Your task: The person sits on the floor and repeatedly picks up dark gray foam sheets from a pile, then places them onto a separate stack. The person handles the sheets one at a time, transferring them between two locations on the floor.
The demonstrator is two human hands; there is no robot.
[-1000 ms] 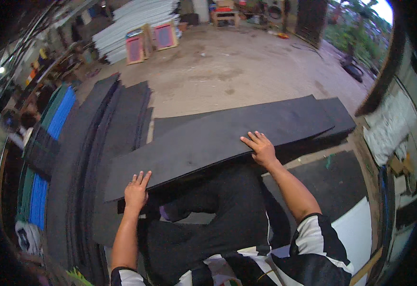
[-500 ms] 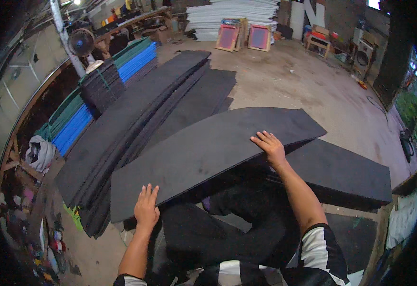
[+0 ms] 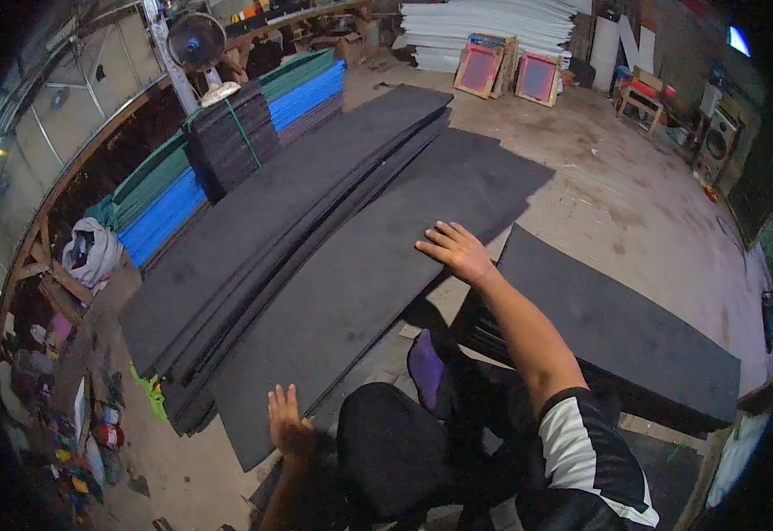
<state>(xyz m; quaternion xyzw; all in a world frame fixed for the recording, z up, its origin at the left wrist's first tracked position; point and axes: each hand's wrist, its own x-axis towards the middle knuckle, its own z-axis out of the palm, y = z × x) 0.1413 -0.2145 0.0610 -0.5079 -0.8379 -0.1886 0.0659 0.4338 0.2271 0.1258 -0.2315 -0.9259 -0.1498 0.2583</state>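
Observation:
A long dark grey foam-like sheet [image 3: 351, 274] with a curved edge lies slantwise before me, over a low pile of similar sheets. My right hand [image 3: 459, 251] rests on its right part, fingers spread and lying flat. Near its front left corner, my left hand [image 3: 290, 430] touches the edge with outstretched fingers; my thumb there is hard to make out. To the left stands a taller stack of long dark sheets [image 3: 280, 199]. On my right is another stack of dark sheets [image 3: 616, 310], apart from this one.
Bundled green and blue sheets [image 3: 161, 212] stand along the left wall, near a fan [image 3: 195, 42]. A white sack [image 3: 91, 252] sits by the wooden frame. White sheets [image 3: 484, 31] and framed screens [image 3: 538, 78] are at the back. My foot [image 3: 427, 367] is between the stacks.
The sheet under my hands has moved left, away from the right stack and onto the low pile beside the left stack. Both hands have moved with it, and the view has turned.

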